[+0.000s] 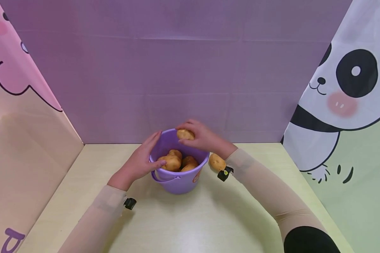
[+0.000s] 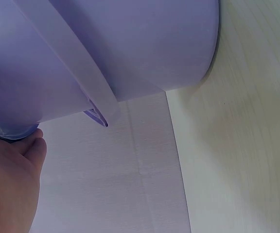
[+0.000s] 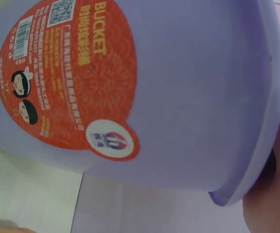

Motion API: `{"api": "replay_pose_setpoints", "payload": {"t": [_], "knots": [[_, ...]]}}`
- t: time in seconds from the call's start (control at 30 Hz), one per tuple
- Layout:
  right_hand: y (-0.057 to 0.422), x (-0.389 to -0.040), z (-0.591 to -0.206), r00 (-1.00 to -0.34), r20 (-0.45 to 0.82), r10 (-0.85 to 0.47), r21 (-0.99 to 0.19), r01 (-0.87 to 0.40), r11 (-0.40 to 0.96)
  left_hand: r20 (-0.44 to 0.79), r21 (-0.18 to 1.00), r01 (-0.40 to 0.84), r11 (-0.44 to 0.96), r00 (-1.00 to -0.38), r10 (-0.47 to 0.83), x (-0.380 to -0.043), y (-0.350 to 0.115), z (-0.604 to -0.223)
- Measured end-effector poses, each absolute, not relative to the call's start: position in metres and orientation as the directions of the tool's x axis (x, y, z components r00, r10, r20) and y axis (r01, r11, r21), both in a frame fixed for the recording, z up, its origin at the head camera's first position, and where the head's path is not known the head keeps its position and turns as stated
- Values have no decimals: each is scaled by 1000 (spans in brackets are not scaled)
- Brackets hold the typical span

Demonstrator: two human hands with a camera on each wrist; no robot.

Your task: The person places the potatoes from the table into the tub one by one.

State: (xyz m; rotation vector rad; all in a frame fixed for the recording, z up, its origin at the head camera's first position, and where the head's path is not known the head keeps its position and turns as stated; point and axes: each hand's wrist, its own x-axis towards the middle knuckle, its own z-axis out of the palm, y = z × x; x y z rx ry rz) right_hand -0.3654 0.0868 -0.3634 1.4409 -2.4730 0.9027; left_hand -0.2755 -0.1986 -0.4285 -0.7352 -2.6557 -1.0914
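Note:
A purple bucket (image 1: 180, 184) stands on the table with several potatoes (image 1: 171, 163) inside. My left hand (image 1: 139, 161) holds its rim at the left side, the thumb reaching over the edge beside the potatoes. Above the far part of the opening, my right hand (image 1: 202, 136) grips a potato (image 1: 185, 134) between thumb and fingers. The right wrist view shows the bucket's wall with a red label (image 3: 72, 73); that hand is at the frame edge and its potato is hidden there. Another potato (image 1: 217, 162) lies on the table, right of the bucket.
The bucket's handle (image 1: 166, 180) hangs down on the near left side. A purple backdrop (image 1: 183, 70) rises behind the pale wooden table (image 1: 183, 225). Printed panels flank it, with a panda (image 1: 345, 91) on the right one.

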Motion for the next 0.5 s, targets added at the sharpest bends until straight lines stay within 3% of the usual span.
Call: {"api": "replay_pose_setpoints", "payload": {"t": [0.5], "knots": [[77, -367, -366, -522, 392, -757, -394, -839, 375, 350, 602, 515, 610, -857, 378, -274, -199, -427]]}}
